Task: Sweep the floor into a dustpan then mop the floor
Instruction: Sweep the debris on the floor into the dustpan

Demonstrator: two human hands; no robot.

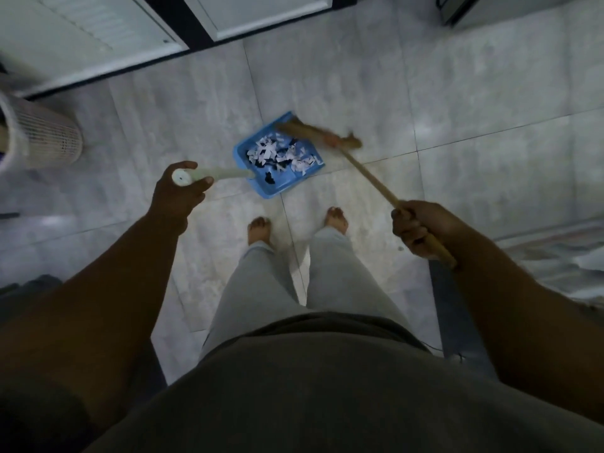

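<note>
Grey floor (pixel 457 93) tiles fill the view. The left hand (pixel 178 194) curls round the top of a white handle (pixel 225 173). Its blue dustpan (pixel 273 187) sits on the tiles ahead and right of that hand, holding paper scraps (pixel 281 155). The right hand grips (pixel 415 230) the broom (pixel 367 173) stick. The blurred broom head lies ahead-left of that hand, at the pan's far edge.

Person stands barefoot on grey tiled floor (pixel 457 93). Left hand (pixel 178 191) grips the white handle (pixel 215 173) of a blue dustpan (pixel 277 184) resting on the tiles, full of white and dark paper scraps (pixel 281 155). Right hand (pixel 416 228) grips wooden broom (pixel 369 173), its blurred head at the pan's mouth. Wicker basket (pixel 49 138) far left.
</note>
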